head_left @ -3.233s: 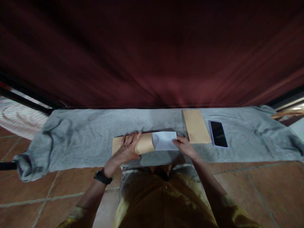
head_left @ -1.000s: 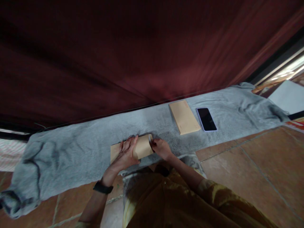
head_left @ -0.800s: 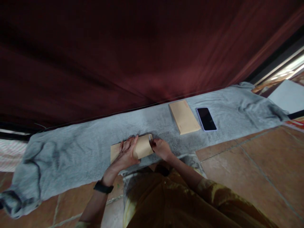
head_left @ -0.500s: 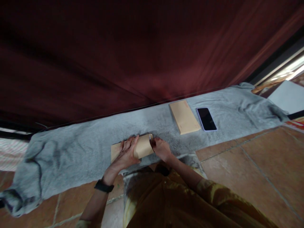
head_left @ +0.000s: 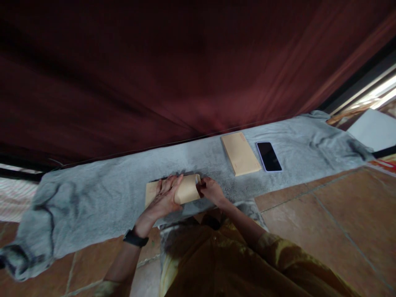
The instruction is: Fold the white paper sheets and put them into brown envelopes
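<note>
A brown paper envelope [head_left: 188, 190] lies on the grey cloth in front of me, its right end bulging open. My left hand [head_left: 167, 196] rests on its left half, palm down with the fingers stretched out. At the gaping right end is my right hand [head_left: 211, 191], its fingers curled together at the mouth of the envelope. Something small and dark shows by those fingertips, too shadowed to name. A second, flat stack of brown envelopes [head_left: 240, 153] sits farther right, apart from both hands.
A phone with a pale purple case [head_left: 269, 156] lies right of the stack. The grey cloth [head_left: 102, 194] covers a long narrow surface. Behind it hangs a dark red curtain [head_left: 198, 82]. A white panel [head_left: 374, 130] stands at the far right, and tiled floor [head_left: 334, 218] lies below.
My right hand has shifted slightly at the envelope's open end, and the opening looks a little different. My left hand stays flat on the envelope.
</note>
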A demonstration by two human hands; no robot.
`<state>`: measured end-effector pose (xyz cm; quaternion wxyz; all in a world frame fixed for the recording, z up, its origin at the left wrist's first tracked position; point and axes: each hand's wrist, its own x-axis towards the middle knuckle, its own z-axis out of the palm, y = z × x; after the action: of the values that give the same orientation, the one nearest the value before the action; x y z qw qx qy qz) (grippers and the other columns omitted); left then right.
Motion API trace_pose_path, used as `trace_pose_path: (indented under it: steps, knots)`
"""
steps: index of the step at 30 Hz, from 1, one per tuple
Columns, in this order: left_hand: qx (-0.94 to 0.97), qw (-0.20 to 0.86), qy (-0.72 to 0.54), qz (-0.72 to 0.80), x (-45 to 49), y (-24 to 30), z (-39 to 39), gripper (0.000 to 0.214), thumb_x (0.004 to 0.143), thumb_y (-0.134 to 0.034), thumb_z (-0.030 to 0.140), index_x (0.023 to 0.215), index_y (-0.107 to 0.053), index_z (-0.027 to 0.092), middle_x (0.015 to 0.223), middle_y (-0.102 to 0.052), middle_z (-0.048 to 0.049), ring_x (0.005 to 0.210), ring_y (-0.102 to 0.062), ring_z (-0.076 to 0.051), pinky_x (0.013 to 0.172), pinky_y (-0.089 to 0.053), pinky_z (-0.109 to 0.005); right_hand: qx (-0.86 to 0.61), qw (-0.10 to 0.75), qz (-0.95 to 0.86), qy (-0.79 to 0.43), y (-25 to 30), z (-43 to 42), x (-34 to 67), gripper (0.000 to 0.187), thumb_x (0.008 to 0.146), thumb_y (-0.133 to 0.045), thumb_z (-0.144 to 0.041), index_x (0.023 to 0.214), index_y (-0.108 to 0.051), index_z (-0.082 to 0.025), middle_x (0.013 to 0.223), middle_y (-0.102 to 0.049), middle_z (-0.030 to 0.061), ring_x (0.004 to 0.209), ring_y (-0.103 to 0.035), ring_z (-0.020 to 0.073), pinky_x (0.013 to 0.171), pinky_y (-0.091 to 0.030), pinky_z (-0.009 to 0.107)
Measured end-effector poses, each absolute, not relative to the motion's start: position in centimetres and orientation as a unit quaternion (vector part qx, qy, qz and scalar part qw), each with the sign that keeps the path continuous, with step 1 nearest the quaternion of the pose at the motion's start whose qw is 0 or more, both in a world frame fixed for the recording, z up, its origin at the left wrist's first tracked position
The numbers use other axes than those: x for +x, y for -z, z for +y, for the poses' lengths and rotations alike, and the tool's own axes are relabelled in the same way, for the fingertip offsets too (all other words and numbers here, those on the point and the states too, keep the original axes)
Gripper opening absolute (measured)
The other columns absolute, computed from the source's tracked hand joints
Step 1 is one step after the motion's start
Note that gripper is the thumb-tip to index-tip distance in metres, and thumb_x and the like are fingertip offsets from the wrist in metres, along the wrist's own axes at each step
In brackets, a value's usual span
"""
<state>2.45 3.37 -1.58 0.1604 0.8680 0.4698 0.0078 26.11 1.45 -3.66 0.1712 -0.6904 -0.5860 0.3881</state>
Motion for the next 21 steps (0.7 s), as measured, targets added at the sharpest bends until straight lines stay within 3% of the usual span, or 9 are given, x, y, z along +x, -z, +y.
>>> trace_pose_path:
  steps: [4,8,14,21]
  knots:
    - [0.868,0.160,-0.004,0.470,2.7,1.2,3.6,0.117,0.066,-0.080,0.025,0.161,-0.011,0.027,0.166,-0.021,-0.0191,0.153,-0.018,-0.040,0.121,-0.011,-0.066,-0.695,0.184,-0.570,-0.399,3.6,1.7,26.2,0.013,0.082,-0.062,-0.017,0.091,-0.069,-0.021,0.094,-0.073,0.0038,0.089,-0.067,0.0187,0.075,-0.046,0.024]
    - [0.875,0.154,-0.024,0.458,3.6,1.2,2.3,0.100,0.078,-0.068,0.018,0.161,-0.013,0.028,0.169,-0.014,-0.0159,0.155,-0.015,-0.036,0.121,-0.009,-0.065,-0.699,0.203,-0.544,-0.417,3.7,1.8,26.5,0.012,0.080,-0.062,-0.014,0.086,-0.069,-0.020,0.088,-0.073,0.0040,0.086,-0.068,0.0189,0.073,-0.047,0.025]
    - [0.874,0.103,-0.079,0.469,6.0,2.4,-1.4,0.078,0.088,-0.044,0.003,0.159,-0.026,0.028,0.167,-0.025,-0.0103,0.155,-0.018,-0.027,0.123,-0.018,-0.057,-0.670,0.225,-0.497,-0.504,4.0,1.1,27.1,0.011,0.084,-0.057,-0.015,0.077,-0.064,-0.019,0.054,-0.060,-0.0043,0.050,-0.058,0.0122,0.051,-0.044,0.020]
    - [0.876,0.081,-0.071,0.470,6.4,3.9,-2.3,0.077,0.088,-0.035,-0.001,0.160,-0.022,0.022,0.164,-0.032,-0.0112,0.154,-0.022,-0.023,0.125,-0.017,-0.055,-0.652,0.255,-0.447,-0.557,4.1,0.4,27.1,0.008,0.084,-0.059,-0.014,0.078,-0.063,-0.018,0.047,-0.055,-0.0065,0.042,-0.054,0.0103,0.045,-0.042,0.019]
